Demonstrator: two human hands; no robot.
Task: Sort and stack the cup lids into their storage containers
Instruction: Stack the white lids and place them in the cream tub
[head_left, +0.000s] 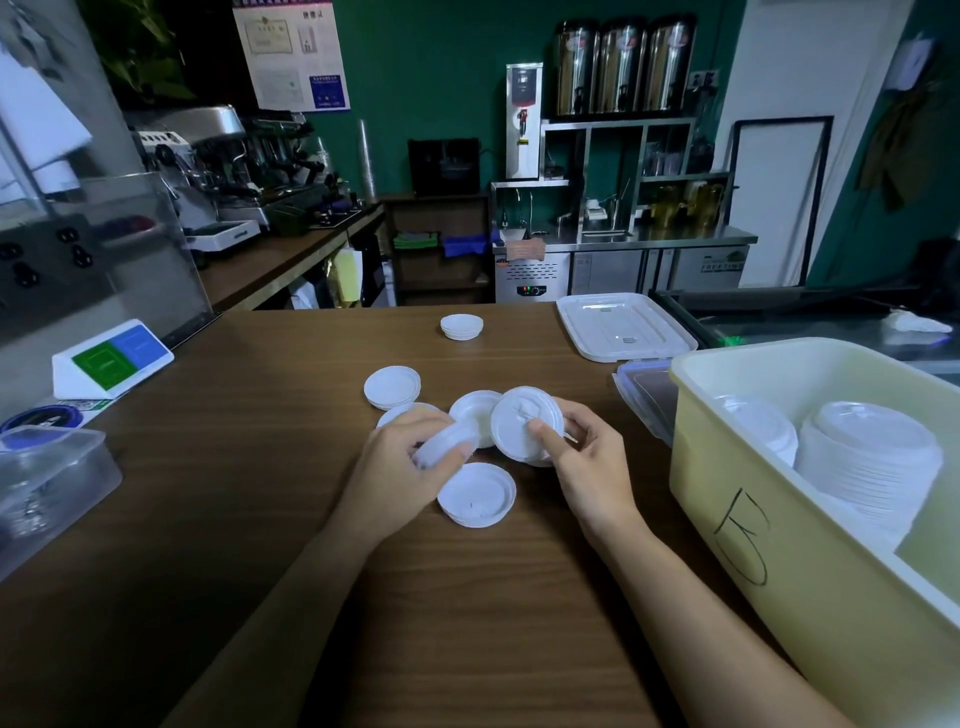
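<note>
Several white cup lids lie on the brown wooden counter (260, 493). My left hand (410, 467) grips one lid (441, 447) by its edge, tilted. My right hand (582, 457) holds a small stack of lids (524, 428) upright on its rim, thumb pressed on its face. A lid (477, 494) lies upside down just below both hands. Another lid (470, 413) sits behind them, and a short stack (392, 387) lies to the left. A further stack (461, 326) sits far back. The yellow storage bin (810, 561) at the right holds tall stacks of lids (872, 457).
The bin's white cover (623, 325) lies at the back right, with a clear blue-clipped cover (644, 395) beside the bin. A clear plastic box (47, 478) stands at the left edge, behind it a white sign (111, 358) with green and blue squares.
</note>
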